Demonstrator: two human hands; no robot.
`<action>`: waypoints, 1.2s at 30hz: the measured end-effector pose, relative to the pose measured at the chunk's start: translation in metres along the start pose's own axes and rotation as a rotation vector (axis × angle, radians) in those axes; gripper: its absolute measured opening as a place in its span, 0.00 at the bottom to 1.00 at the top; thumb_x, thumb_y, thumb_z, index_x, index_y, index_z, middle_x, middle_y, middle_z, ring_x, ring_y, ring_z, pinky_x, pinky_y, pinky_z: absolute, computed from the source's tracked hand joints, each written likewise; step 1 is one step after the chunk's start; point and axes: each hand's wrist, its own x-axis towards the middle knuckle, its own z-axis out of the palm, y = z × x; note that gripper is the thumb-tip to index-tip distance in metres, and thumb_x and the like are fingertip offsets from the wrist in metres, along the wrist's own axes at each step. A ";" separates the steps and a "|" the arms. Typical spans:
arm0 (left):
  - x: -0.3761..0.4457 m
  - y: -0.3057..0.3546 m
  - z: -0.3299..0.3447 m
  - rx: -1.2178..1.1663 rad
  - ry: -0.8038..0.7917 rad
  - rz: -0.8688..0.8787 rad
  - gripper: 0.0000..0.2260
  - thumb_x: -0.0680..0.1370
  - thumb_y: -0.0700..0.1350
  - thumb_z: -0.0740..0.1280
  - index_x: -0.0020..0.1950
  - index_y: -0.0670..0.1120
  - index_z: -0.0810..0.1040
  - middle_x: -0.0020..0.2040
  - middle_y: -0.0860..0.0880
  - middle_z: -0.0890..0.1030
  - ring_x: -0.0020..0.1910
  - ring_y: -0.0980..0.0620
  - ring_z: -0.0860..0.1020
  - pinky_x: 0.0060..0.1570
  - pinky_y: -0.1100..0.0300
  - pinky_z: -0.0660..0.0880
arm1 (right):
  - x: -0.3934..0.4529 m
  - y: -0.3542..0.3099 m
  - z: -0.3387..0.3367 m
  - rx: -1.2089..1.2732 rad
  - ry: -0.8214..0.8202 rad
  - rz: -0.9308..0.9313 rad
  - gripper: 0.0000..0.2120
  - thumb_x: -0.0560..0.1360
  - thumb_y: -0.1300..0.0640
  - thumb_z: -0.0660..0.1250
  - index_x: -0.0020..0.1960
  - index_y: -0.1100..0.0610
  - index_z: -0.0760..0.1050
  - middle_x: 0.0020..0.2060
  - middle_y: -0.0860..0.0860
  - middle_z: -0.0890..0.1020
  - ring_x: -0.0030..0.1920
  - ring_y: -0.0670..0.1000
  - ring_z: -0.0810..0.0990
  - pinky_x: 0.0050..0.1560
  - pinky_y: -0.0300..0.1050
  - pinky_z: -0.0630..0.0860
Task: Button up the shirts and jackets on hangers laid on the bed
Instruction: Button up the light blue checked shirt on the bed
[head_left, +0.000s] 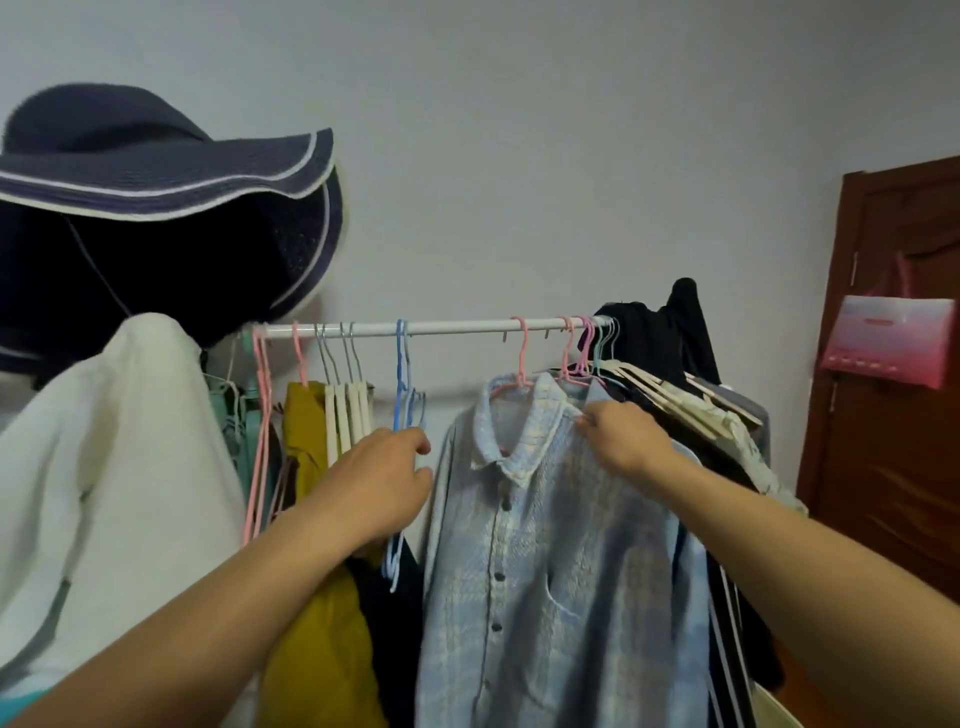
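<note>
Both forearms are bare to the frame edge, left hand (382, 486) and right hand (626, 434) ringless.

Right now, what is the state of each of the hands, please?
Left hand: fingers curled around the blue hangers, holding them.
Right hand: pinching the collar of the light blue plaid shirt hanging on the rail.

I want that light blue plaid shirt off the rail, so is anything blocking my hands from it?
Nothing visible does. The right hand already touches the plaid shirt at its collar. The left hand is beside the shirt's other shoulder, by the empty blue hangers, with only open air between.
</note>
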 end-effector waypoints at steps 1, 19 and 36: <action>0.003 0.001 0.001 -0.002 -0.014 -0.001 0.17 0.83 0.51 0.61 0.73 0.52 0.71 0.69 0.47 0.73 0.65 0.47 0.75 0.59 0.55 0.72 | 0.000 0.001 0.007 0.002 0.007 -0.007 0.11 0.84 0.49 0.57 0.47 0.53 0.71 0.43 0.55 0.79 0.47 0.61 0.79 0.42 0.50 0.70; 0.032 0.021 0.024 -0.448 -0.125 -0.204 0.34 0.81 0.34 0.61 0.82 0.54 0.52 0.75 0.38 0.64 0.55 0.41 0.81 0.47 0.51 0.82 | -0.036 -0.008 0.035 0.003 0.194 -0.151 0.20 0.83 0.50 0.61 0.70 0.60 0.71 0.58 0.59 0.78 0.57 0.58 0.74 0.57 0.55 0.72; 0.021 0.022 0.020 -0.557 -0.054 -0.288 0.13 0.81 0.36 0.59 0.64 0.45 0.68 0.43 0.38 0.84 0.30 0.45 0.82 0.40 0.51 0.84 | -0.077 -0.102 0.056 1.124 -0.021 0.152 0.20 0.86 0.52 0.56 0.46 0.63 0.80 0.29 0.50 0.75 0.26 0.43 0.71 0.31 0.38 0.69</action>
